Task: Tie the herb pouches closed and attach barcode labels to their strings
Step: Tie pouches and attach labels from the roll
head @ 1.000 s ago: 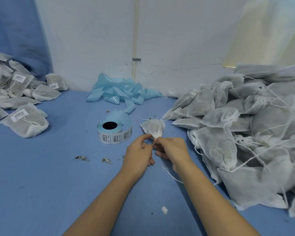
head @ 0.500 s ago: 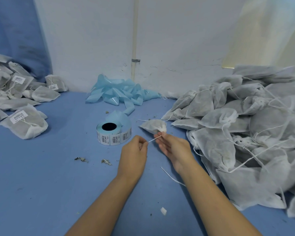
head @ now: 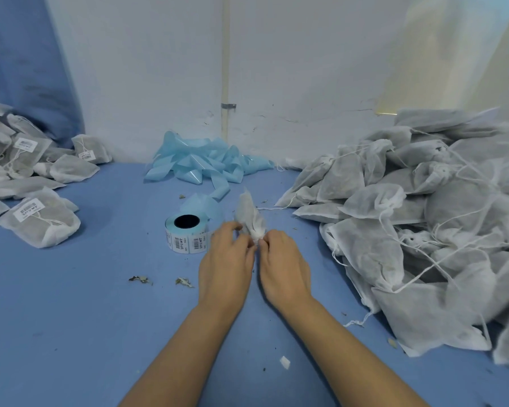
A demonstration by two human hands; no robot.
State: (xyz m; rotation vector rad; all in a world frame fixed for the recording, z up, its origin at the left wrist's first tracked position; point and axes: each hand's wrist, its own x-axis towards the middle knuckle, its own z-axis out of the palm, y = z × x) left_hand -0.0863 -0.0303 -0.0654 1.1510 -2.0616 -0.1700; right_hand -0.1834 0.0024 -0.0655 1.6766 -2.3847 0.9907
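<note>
A small white herb pouch [head: 249, 214] stands tilted on end in the middle of the blue surface, its gathered neck pointing toward me. My left hand [head: 225, 265] and my right hand [head: 284, 264] meet at that neck, fingertips pinching it and its string; the string itself is mostly hidden by my fingers. A roll of barcode labels [head: 185, 235] lies just left of my left hand. On the right is a big heap of unlabelled pouches [head: 417, 218] with loose strings. Labelled pouches [head: 39, 221] are piled at the left.
A tangle of light blue label backing strip [head: 203, 165] lies by the white wall at the back. Dry herb scraps [head: 141, 279] and a small white paper bit [head: 284, 362] are scattered on the blue surface near my arms.
My hands were apart with the string stretched between them; now they have come together at the pouch neck. The pouch has swung up from lying flat to standing on end.
</note>
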